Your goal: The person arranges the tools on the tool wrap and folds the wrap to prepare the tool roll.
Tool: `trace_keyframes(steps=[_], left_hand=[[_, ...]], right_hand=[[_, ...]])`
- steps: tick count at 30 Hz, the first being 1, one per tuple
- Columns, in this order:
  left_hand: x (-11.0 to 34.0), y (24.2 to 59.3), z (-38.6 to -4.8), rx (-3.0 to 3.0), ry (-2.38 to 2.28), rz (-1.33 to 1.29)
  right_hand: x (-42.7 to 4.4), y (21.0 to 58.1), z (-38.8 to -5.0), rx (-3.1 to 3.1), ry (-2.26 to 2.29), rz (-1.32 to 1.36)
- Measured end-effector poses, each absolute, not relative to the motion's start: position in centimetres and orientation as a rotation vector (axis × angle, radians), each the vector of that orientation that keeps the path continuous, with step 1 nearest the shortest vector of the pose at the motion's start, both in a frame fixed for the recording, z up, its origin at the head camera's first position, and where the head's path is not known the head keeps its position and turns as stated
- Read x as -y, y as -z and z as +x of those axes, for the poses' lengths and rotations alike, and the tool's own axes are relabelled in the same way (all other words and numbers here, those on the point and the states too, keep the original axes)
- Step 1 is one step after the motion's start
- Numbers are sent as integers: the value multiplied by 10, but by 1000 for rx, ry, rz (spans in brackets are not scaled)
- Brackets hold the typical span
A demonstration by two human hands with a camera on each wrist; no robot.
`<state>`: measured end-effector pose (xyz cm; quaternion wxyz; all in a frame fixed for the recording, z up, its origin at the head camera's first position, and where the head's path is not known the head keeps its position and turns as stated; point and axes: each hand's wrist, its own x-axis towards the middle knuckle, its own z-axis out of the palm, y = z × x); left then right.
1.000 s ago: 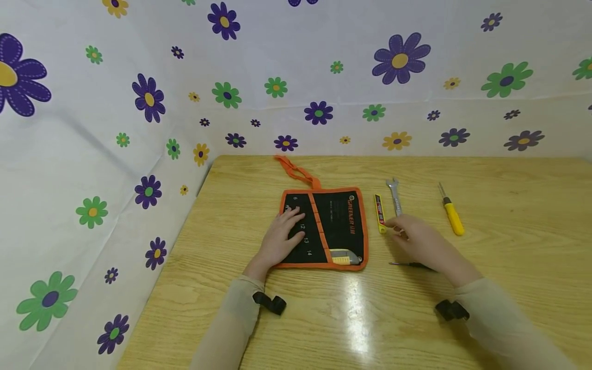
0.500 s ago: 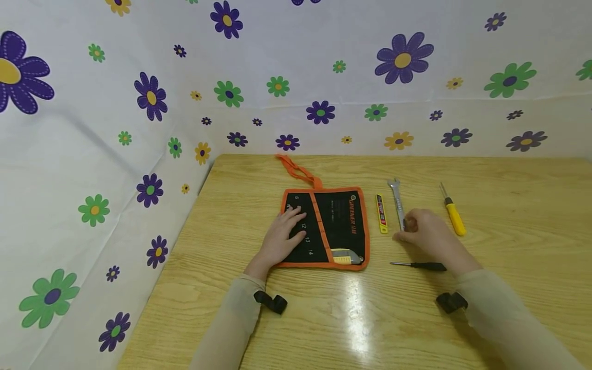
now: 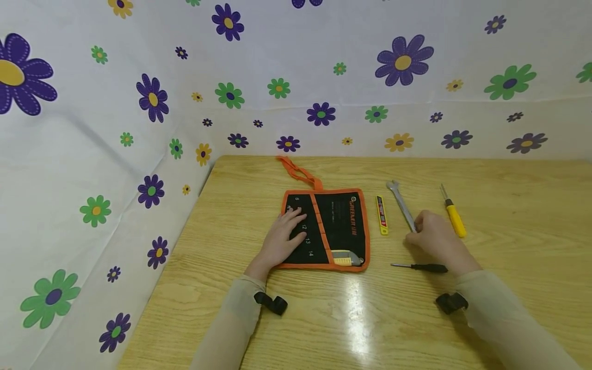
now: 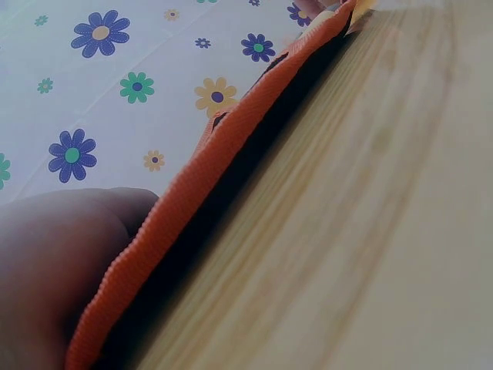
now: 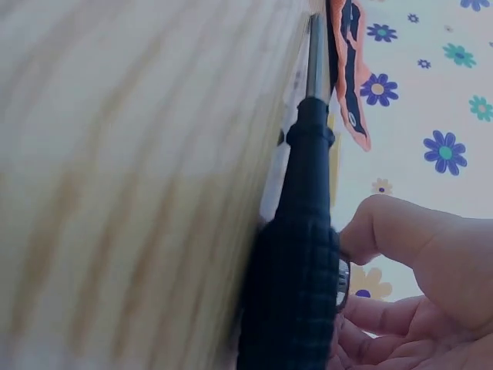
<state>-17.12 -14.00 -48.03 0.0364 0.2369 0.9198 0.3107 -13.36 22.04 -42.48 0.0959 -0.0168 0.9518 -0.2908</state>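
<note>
My left hand (image 3: pixel 279 237) lies with spread fingers on the numbered pockets of a black tool pouch (image 3: pixel 339 218) with orange trim. A yellow and grey utility knife (image 3: pixel 346 257) sits in the pouch's lower right pocket. With my right hand (image 3: pixel 437 237) I pinch the near end of a silver wrench (image 3: pixel 402 203), which slants away to the upper left. In the right wrist view, thumb and fingers close on the wrench's end (image 5: pixel 343 284), behind a black-handled screwdriver (image 5: pixel 289 285). In the left wrist view the pouch's orange edge (image 4: pixel 177 200) runs beside my hand.
Left of the wrench lies a slim yellow packet (image 3: pixel 382 216). A yellow-handled screwdriver (image 3: pixel 455 216) lies to the right. The black screwdriver lies crosswise in front of my right hand. An orange strap (image 3: pixel 298 172) trails from the pouch's far edge. A flowered sheet hangs behind and left of the table.
My right hand has moved from beside the yellow packet to the wrench and taken its near end. That end has swung right. My left hand has stayed on the pouch.
</note>
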Motion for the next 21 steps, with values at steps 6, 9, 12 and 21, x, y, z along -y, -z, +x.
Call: trace_keyframes(steps=[6, 9, 12, 21], left_hand=[[140, 481, -171, -2830, -941, 719], [139, 480, -171, -2826, -949, 727], [139, 480, -170, -2825, -964, 741], [139, 479, -170, -2830, -966, 732]], right_hand=[[-230, 427, -134, -2802, 875, 17], [-236, 428, -133, -2772, 927, 15], [-242, 429, -131, -2711, 1013, 16], [-253, 428, -124, -2594, 1194, 67]])
